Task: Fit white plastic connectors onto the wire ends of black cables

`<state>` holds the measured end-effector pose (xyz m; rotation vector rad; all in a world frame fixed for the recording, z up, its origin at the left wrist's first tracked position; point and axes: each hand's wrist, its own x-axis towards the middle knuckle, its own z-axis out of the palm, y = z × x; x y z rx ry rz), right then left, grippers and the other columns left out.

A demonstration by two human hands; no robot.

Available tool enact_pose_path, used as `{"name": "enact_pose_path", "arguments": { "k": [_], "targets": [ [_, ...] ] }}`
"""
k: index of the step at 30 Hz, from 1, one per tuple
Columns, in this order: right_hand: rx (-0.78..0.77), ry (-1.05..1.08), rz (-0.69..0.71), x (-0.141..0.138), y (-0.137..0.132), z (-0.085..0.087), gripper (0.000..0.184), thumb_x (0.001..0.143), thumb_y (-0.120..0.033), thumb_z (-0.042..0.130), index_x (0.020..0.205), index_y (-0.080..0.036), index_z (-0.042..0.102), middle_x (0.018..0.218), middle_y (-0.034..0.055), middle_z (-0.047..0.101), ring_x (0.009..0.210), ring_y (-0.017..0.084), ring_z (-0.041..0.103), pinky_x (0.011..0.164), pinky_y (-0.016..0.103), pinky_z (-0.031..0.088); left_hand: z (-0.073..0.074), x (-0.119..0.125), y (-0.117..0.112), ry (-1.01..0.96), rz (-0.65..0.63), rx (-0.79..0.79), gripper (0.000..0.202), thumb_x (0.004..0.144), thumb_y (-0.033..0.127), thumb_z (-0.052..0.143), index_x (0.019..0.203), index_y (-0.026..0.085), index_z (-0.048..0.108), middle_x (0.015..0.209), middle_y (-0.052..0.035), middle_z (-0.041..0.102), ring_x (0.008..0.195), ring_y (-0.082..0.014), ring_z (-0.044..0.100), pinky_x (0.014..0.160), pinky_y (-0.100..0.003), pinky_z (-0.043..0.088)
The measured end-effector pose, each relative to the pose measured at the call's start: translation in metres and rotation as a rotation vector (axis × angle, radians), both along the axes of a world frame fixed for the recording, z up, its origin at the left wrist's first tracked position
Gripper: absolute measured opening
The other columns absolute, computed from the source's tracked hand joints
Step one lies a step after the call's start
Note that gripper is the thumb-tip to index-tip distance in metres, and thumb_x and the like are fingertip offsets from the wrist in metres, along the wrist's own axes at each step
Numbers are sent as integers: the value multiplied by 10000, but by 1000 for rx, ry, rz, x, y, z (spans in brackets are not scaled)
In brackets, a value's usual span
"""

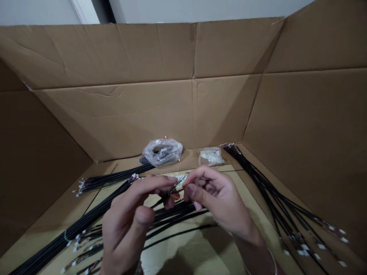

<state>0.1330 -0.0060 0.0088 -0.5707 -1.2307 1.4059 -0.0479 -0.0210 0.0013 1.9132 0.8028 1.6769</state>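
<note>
Between my two hands is the end of a black cable [159,201], its thin coloured wires [176,191] fanned out, an orange one among them. My left hand [134,217] holds the cable near where the wires come out, its thumb held apart from the fingers. Thumb and index finger of my right hand [216,198] pinch the wire tips; what exactly lies between those fingertips is too small to make out. Just behind the fingers is a pile of small white connectors [180,178], partly hidden. More black cables [183,230] lie beneath my hands on the board.
Cardboard walls [129,114] surround the work area. At the back sit a clear plastic bag [163,152] and a small bag of white parts [212,156]. Cable bundles with white connectors lie right [266,183] and left [86,214], on and beside a tan board [226,256].
</note>
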Motion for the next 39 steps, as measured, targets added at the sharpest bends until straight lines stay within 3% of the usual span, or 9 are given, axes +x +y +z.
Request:
{"name": "enact_pose_path", "arguments": {
  "k": [3, 10, 15, 19, 24, 28, 39],
  "targets": [
    [30, -17, -22, -1, -1, 0, 252, 841, -382, 883, 850, -213, 697, 701, -39, 624, 555, 71, 526, 498, 148, 508, 3, 0, 0, -56, -10, -85, 305, 1103, 461, 505, 1170, 370, 788, 949, 33, 770, 747, -119, 682, 745, -207, 597],
    [104, -43, -72, -1, -4, -1, 142, 863, -235, 847, 857, -215, 707, 694, -52, 632, 560, 62, 525, 524, 127, 527, 9, 4, -1, -40, 12, -144, 140, 1050, 347, 660, 1059, 382, 795, 844, 80, 758, 690, -48, 686, 699, -80, 570],
    [102, -31, -85, 2, -7, -2, 91, 904, -191, 801, 926, -235, 725, 735, -45, 666, 602, 60, 567, 542, 105, 534, 12, 3, -1, -42, 30, -139, 97, 1003, 286, 721, 993, 334, 805, 737, 61, 749, 638, -78, 701, 633, -111, 592],
    [67, -23, -81, 4, -11, -1, 220, 901, -190, 830, 1074, -293, 742, 766, -48, 695, 632, 64, 603, 560, 107, 540, 14, 6, 0, -39, 37, -114, 126, 981, 209, 720, 948, 300, 801, 708, 41, 748, 607, -106, 708, 592, -150, 610],
    [137, -80, -129, 7, -14, 1, 214, 934, -199, 798, 1107, -323, 771, 768, -41, 716, 634, 76, 622, 547, 132, 524, 14, 9, -1, 7, 63, -85, 188, 951, 141, 714, 948, 311, 794, 716, 56, 756, 604, -99, 701, 592, -145, 593],
    [85, -39, -70, 9, -16, 4, 305, 935, -189, 797, 1179, -368, 757, 779, -56, 724, 605, 65, 609, 534, 115, 529, 14, 10, -4, 38, 100, -79, 216, 952, 106, 688, 917, 301, 775, 708, 66, 742, 617, -95, 695, 609, -150, 580],
    [101, -91, -150, 6, -14, 0, 99, 910, -216, 814, 974, -292, 819, 750, -36, 690, 601, 83, 592, 529, 153, 552, 15, 19, -4, 138, 146, -50, 154, 953, 148, 707, 904, 289, 748, 774, 68, 762, 667, -99, 700, 645, -170, 557]
  ]
}}
